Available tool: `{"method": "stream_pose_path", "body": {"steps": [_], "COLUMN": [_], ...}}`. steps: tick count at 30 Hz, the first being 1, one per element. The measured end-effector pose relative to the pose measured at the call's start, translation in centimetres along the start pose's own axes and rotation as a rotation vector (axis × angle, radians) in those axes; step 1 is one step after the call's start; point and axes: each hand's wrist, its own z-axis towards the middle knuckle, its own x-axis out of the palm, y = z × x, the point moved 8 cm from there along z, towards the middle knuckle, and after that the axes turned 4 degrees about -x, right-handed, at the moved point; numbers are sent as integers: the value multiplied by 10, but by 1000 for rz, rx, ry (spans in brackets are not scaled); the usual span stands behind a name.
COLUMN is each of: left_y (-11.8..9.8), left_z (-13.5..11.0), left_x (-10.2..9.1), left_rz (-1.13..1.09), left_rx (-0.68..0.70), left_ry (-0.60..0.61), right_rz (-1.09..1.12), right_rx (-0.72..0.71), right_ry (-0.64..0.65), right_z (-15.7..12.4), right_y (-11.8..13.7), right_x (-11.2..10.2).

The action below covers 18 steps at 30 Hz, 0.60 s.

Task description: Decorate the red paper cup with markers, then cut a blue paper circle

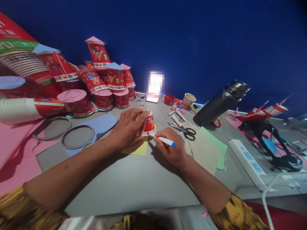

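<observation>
My left hand (pixel 130 126) is wrapped round a red printed paper cup (pixel 149 124), which stands upside down on a yellow sheet of paper (pixel 136 147). Between the fingers of my right hand (pixel 171 148) is a white marker pen (pixel 165 141) with a blue end. The pen's tip points at the cup's lower rim, by the paper; whether it touches cannot be made out. My left palm and fingers hide much of the cup. Black-handled scissors (pixel 185 131) lie open just beyond my right hand.
Stacked red cups with paper tops (pixel 116 78) stand at the left. Tape rings (pixel 78 136) lie on blue paper. A phone (pixel 155 86) leans at the back. A black flask (pixel 218 105), green paper (pixel 213 143) and a power strip (pixel 247 163) are on the right.
</observation>
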Motion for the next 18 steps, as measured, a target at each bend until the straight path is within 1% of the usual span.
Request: {"method": "stream_pose_path", "body": {"steps": [8,14,18], "left_y": [1,-1,-1], "left_z": [0,-1,1], "left_x": [1,0,-1], "left_rz": [-16,13,8], "left_rx": [-13,18,-6], "left_ry": [-3,-28,4], "right_rz": [-24,-8,-1], "right_rx": [-1,-20,-30], "right_ry": [37,20,24], "right_z": [1,2,1], "right_y": [-1,2,2], "right_x": [5,2,4]}}
